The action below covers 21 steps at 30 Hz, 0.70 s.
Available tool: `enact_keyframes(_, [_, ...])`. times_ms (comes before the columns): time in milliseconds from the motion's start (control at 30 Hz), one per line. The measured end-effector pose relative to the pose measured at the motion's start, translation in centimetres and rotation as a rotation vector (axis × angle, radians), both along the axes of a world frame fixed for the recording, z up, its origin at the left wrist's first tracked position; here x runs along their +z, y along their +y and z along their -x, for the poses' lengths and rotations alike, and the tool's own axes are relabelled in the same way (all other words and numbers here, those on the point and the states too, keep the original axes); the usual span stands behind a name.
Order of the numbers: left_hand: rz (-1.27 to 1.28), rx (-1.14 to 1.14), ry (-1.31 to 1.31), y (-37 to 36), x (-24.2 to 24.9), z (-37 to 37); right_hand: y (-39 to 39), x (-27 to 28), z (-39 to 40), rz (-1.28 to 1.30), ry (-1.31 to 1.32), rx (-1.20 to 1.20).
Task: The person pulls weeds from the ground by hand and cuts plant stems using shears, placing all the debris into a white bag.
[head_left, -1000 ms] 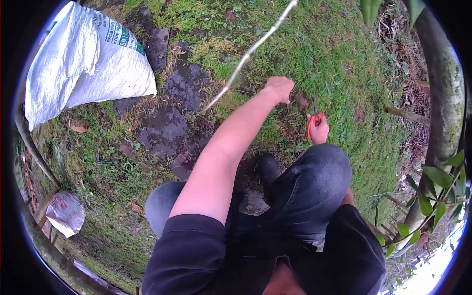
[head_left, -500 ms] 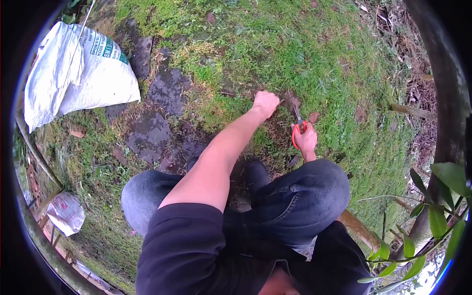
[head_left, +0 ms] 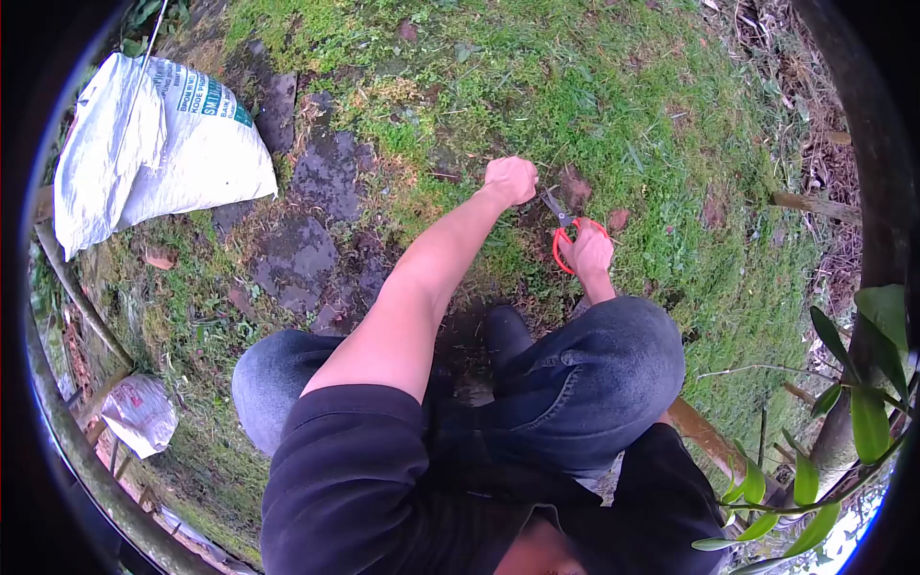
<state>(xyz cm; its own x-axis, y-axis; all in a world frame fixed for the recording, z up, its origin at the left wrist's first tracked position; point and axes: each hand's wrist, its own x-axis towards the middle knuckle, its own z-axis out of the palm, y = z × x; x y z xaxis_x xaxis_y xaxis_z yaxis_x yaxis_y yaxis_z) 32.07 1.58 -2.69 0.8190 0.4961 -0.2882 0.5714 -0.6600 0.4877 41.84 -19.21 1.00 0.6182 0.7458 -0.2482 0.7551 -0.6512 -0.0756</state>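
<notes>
My left hand is closed in a fist low over the grass, beside a patch of bare soil. Whatever its fingers grip is hidden. In my right hand is a pair of scissors with red handles. The loops of the handles stand apart, and the dark blades point up and left, their tips close to the fingers of my left hand. Brown clods lie just right of the blades.
A white printed sack stands at upper left near dark flat stones. Another pale sack sits at lower left by wooden poles. Leafy branches and a trunk edge the right side. My bent knees frame the ground.
The scissors have swung to the left, with their blades nearer my left hand and their handles spread wider. My left hand has shifted slightly up and left in view.
</notes>
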Motion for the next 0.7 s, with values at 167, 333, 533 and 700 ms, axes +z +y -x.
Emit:
enact_keyframes(167, [0.086,0.015,0.005,0.5,0.1,-0.1,-0.4,-0.3,-0.2,-0.096,-0.015,0.028])
enact_keyframes(333, [0.135,0.004,0.035,0.7,0.4,-0.3,-0.7,-1.2,-0.2,-0.132,0.018,0.025])
enact_keyframes(533, [0.2,-0.033,0.079,0.5,0.8,-0.8,-0.4,-1.4,-0.6,-0.075,0.061,-0.033])
enact_keyframes(700, [0.193,-0.04,0.035,0.2,0.7,-0.6,-0.6,-1.1,-1.0,-0.048,0.113,-0.035])
